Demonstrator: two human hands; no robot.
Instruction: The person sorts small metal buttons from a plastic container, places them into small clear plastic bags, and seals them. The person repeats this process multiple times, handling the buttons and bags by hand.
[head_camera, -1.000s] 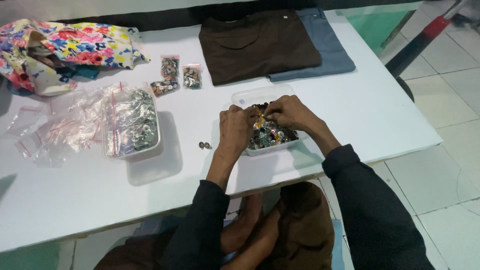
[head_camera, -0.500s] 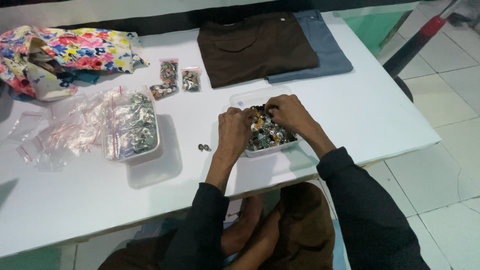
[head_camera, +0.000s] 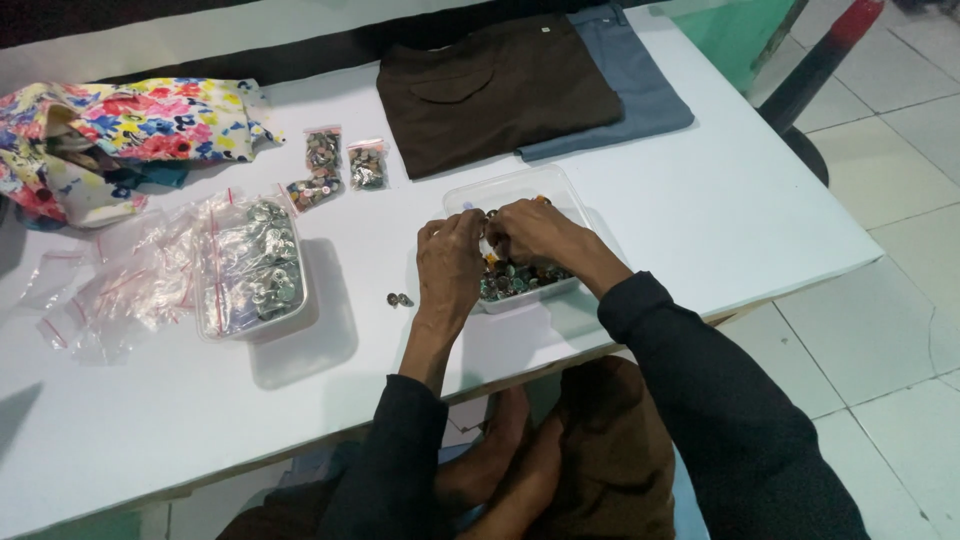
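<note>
Tray under my hands: I see a clear plastic tray (head_camera: 560, 190) near the front edge of the table, filled with small mixed-colour buttons (head_camera: 515, 278).
Left hand (head_camera: 450, 262): it is over the tray's left side, fingers curled and pinched on a small piece; I cannot tell what piece.
Right hand (head_camera: 535, 228): it meets the left one over the tray, fingertips closed together on the same small thing.
Loose pieces: two small metal buttons (head_camera: 400, 299) lie on the table just left of the tray.
Small bags: three little clear bags of buttons (head_camera: 345, 168) lie further back.
Second container: a clear tub (head_camera: 250, 270) with silver pieces stands to the left, beside empty clear bags with red strips (head_camera: 110, 290).
Cloth: brown folded garment (head_camera: 500, 90) on a blue one (head_camera: 640, 85) at the back; floral fabric (head_camera: 120, 135) far left.
Surface: white table (head_camera: 750, 200), pale tiled floor (head_camera: 900, 330).
</note>
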